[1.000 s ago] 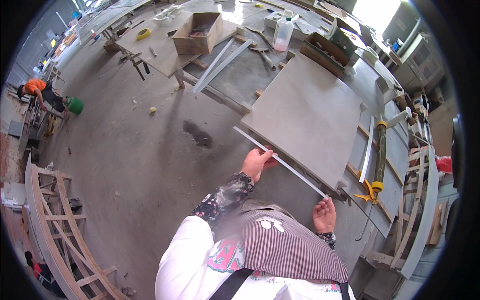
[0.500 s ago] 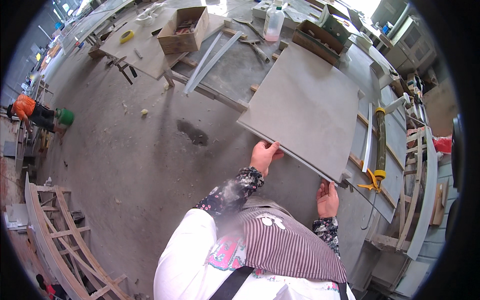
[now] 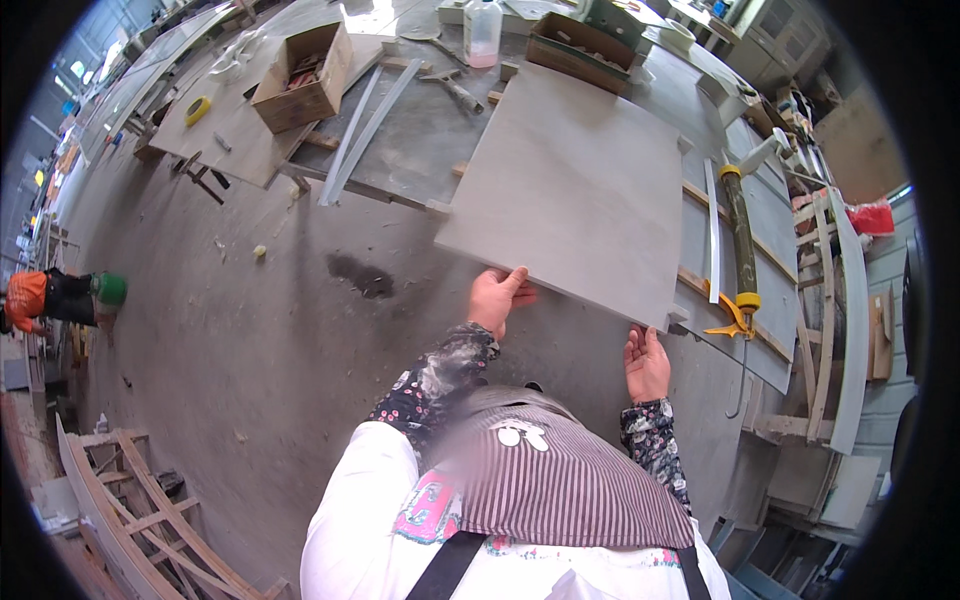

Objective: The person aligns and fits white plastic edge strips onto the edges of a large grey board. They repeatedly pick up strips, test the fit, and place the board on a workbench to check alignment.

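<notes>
Fingers (image 3: 525, 293) of the left hand (image 3: 491, 302) are nearly closed, thumb uppermost, about the near edge of the large grey slab (image 3: 570, 175), and the right hand (image 3: 648, 372) is half curled, palm up, its tips at the slab's near right corner, whether gripping I cannot tell. The thin pale strip (image 3: 585, 300), apart from the slab a second ago, now appears to lie along that edge under the left grip, suggesting the work has passed from carrying to aligning, though its exact seating is too fine to see.
</notes>
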The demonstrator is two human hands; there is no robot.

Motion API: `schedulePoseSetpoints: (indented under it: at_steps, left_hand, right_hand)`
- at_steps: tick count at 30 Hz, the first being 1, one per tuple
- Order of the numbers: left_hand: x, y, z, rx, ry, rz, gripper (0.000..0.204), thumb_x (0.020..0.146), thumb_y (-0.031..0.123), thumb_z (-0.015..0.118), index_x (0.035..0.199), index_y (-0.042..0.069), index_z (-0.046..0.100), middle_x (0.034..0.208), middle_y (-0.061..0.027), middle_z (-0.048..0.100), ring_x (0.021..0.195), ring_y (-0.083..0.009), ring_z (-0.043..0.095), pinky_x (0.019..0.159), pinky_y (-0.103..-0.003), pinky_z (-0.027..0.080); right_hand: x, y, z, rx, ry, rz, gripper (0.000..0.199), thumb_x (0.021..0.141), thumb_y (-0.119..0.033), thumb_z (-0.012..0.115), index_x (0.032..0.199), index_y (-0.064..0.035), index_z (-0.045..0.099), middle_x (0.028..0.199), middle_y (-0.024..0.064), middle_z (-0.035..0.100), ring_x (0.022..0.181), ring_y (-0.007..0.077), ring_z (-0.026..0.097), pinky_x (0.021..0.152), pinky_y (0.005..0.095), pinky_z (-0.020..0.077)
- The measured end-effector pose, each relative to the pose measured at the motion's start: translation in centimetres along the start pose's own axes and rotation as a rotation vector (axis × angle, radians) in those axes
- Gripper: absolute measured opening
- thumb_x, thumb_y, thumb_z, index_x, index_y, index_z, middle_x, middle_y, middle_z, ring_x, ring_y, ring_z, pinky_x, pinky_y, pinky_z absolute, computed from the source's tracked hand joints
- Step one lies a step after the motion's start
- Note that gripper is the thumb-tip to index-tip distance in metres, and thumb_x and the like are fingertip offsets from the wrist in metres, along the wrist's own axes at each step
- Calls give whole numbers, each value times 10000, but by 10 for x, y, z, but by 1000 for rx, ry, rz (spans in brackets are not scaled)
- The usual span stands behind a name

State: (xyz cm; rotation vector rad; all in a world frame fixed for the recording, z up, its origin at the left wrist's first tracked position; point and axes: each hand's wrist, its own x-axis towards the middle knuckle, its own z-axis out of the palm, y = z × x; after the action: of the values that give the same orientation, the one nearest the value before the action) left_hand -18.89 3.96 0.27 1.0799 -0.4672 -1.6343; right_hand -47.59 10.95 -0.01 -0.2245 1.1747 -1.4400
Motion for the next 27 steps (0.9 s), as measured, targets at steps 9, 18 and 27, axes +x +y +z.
schedulePoseSetpoints:
  at_steps: [9,18,27]
  left_hand:
    - [-3,9,-11,-11,-114,-75,292,938,152,580,1085,-98,542,1000,-194,626,913,-281,648,799,-370,565]
    - [4,-11,-11,-110,19,-44,234,944,130,574,1087,-52,537,972,-162,632,883,-278,649,798,-406,568]
    - [9,-20,-17,-116,-18,10,208,939,135,588,1049,-38,553,958,-175,648,867,-293,662,791,-414,574]
  right_hand:
    - [4,-8,-1,3,27,14,157,934,-169,607,1019,-58,536,958,46,620,892,153,631,710,264,537]
    - [2,-14,4,-106,34,6,175,955,-191,568,985,-25,520,957,76,622,888,172,639,724,276,538]
    - [0,-22,1,-97,-15,24,189,982,-188,502,1028,-4,488,1016,121,610,913,210,640,746,304,538]
